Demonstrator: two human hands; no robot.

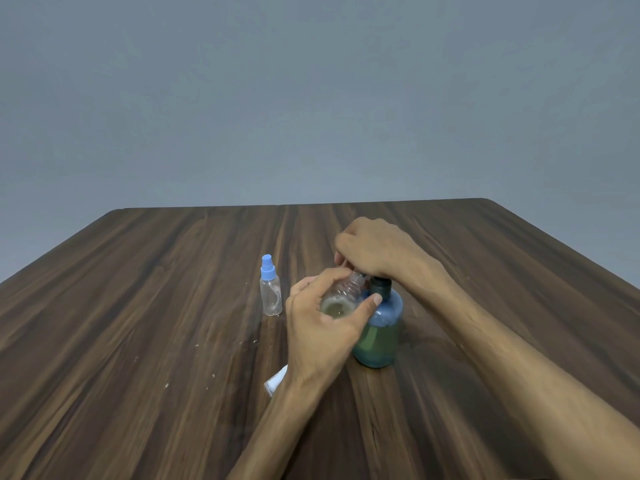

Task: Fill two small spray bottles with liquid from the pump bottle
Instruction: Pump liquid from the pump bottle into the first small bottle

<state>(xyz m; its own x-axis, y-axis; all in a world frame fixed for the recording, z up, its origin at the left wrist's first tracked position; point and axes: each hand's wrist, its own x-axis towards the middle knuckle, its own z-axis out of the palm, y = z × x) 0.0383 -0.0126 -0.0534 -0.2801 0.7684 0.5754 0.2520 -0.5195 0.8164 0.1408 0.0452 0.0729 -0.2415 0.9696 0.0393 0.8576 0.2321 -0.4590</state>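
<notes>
A blue pump bottle with greenish liquid stands on the wooden table. My right hand lies on top of its pump head, fingers closed over it. My left hand holds an uncapped clear small spray bottle, tilted with its neck up under the pump spout; yellowish liquid shows inside it. A second small spray bottle, clear with a blue spray cap, stands upright to the left, apart from both hands.
A small white object, partly hidden by my left wrist, lies on the table near me. Small crumbs are scattered on the wood at the left. A plain grey wall rises behind the table's far edge.
</notes>
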